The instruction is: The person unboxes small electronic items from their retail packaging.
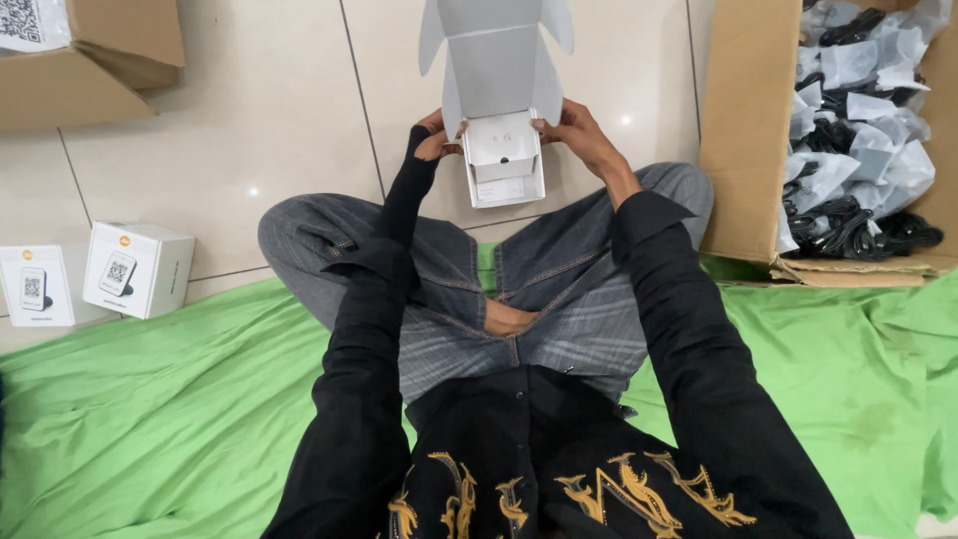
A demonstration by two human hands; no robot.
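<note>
Pale tiled floor (279,110) underneath it all, green cloth (150,399) spread across six o'clock, two small white boxes (138,268) at nine, brown carton (90,55) at ten, open cardboard box (743,130) of bagged black cables at two

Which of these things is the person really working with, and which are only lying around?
In hand:
- open white box, held on both sides by the left hand and right hand
- white insert inside it

Lying about:
- two closed white boxes on the floor
- cardboard carton of bagged black cables
- another cardboard box
- green cloth
</note>
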